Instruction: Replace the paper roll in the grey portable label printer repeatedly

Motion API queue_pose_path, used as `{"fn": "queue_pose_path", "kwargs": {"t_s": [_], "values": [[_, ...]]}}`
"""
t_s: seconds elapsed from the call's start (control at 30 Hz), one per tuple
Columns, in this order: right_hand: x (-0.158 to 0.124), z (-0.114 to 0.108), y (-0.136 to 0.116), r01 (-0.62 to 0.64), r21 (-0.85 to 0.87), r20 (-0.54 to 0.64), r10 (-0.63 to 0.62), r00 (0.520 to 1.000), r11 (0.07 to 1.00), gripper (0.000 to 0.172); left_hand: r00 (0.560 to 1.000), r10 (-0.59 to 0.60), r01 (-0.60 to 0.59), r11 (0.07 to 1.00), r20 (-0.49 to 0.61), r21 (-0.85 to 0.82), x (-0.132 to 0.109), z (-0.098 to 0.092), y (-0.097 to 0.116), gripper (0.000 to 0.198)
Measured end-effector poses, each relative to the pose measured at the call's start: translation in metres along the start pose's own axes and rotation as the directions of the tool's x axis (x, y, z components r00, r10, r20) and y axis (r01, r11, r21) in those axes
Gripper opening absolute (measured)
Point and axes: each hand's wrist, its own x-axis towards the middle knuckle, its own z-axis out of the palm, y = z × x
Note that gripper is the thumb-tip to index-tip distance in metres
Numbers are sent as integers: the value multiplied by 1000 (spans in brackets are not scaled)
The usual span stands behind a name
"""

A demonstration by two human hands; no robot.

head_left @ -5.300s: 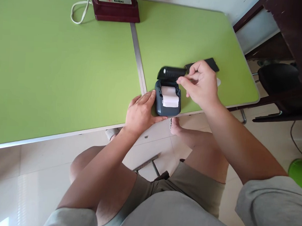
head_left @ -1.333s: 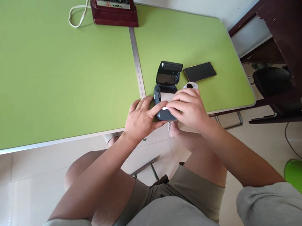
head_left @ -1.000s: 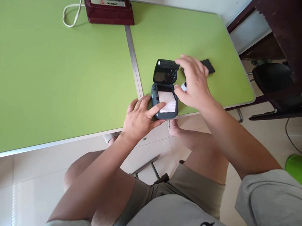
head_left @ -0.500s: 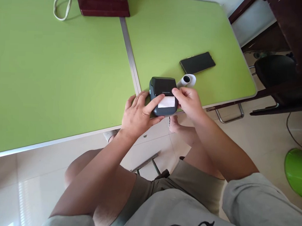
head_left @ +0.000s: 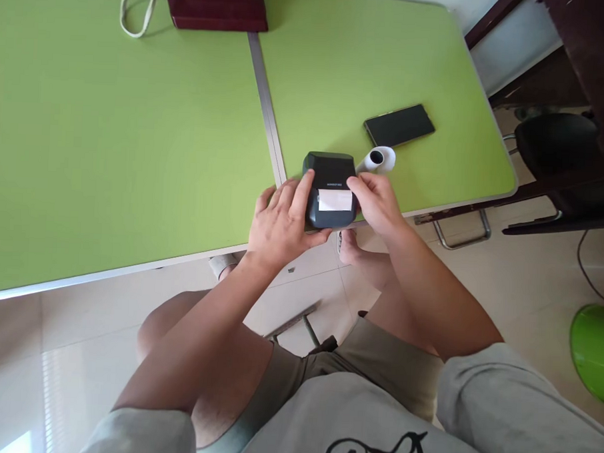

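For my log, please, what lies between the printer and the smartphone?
A white paper roll lies between the printer and the smartphone in the head view.

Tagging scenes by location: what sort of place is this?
Indoors, likely a home or small office, though I can't tell which: green table, black chair beyond its right end, pale tiled floor.

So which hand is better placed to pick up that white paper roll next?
Probably the right hand: it sits beside the white paper roll, while the left hand holds the opposite side of the compact printer.
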Motion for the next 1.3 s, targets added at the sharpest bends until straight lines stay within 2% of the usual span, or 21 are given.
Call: {"fn": "queue_pose_path", "kwargs": {"t_s": [0.1,0.23,0.4,0.57,0.73,0.87,0.93,1.07,1.2,1.3], "values": [[-2,0,7,41,-20,-11,-41,999,999,55,1000,-16,16,1000,3,-11,0,3,-2,111],[-3,2,13,110,-124,-78,-121,990,986,67,999,-15,17,999,43,-28,1,1,-6,104],[0,2,12,99,-148,-57,-108,993,984,74,997,-55,58,996,46,-70,4,-5,-8,100],[1,-2,12,58,-131,-1,-59,998,990,71,995,-84,88,993,54,-83,5,-6,-6,99],[-4,-8,11,63,-100,69,-57,996,993,57,997,-59,63,996,56,-60,3,-5,-4,103],[-8,-9,0,-61,-33,22,62,998,998,51,997,-45,48,998,63,-40,1,-7,-2,104],[-9,-8,-8,-72,2,-9,72,997,997,53,997,-36,39,999,61,-34,0,-6,-2,105],[-2,-7,-24,89,-36,-88,-92,992,995,50,999,-16,17,999,45,-29,0,-5,-2,103],[13,-7,-34,245,-110,-158,-260,953,963,40,998,-11,13,1000,55,-20,-1,-6,-2,102],[25,-8,-40,337,-326,-43,-370,928,883,29,997,-19,20,1000,74,-11,-1,-7,-2,103]]}}
